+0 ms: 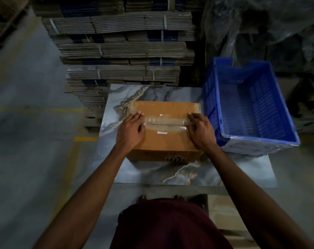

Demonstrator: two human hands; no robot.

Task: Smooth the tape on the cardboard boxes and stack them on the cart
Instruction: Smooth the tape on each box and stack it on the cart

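Note:
A closed brown cardboard box (164, 139) sits on a marble-patterned table top (170, 171). A strip of clear tape (166, 123) runs left to right along the seam in its top. My left hand (133, 129) lies flat on the left end of the box top, fingers stretched onto the tape's left end. My right hand (201, 131) presses on the right end of the tape, its fingers slightly bent over the box's right edge. Neither hand grips anything. No cart is in view.
An empty blue plastic crate (251, 106) stands tilted on the table's right side, touching the box's corner. Behind the table rises a tall stack of strapped flat cardboard (124, 49). Grey concrete floor with yellow lines (36, 123) lies to the left. Plastic-wrapped goods (269, 33) are at the back right.

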